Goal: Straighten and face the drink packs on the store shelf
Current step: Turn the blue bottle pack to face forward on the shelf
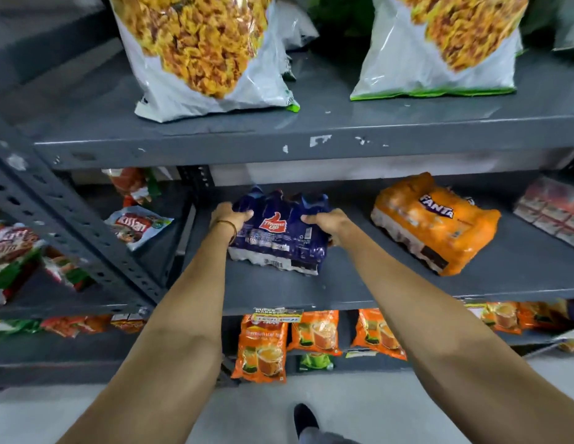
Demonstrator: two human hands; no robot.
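A dark blue shrink-wrapped drink pack (279, 232) with a red logo lies on the grey middle shelf (359, 286), its barcode end toward me. My left hand (229, 216) grips its left side, thumb on top. My right hand (330, 224) holds its right side. An orange Fanta drink pack (436, 222) lies further right on the same shelf, turned at an angle, with neither hand touching it.
Two large snack bags (202, 52) stand on the shelf above. A red carton stack (555, 209) sits at the far right. Sauce pouches (138, 225) fill the left bay behind a slotted upright (87, 238). Orange tea packets (263, 347) hang below. My shoe (306, 418) is on the floor.
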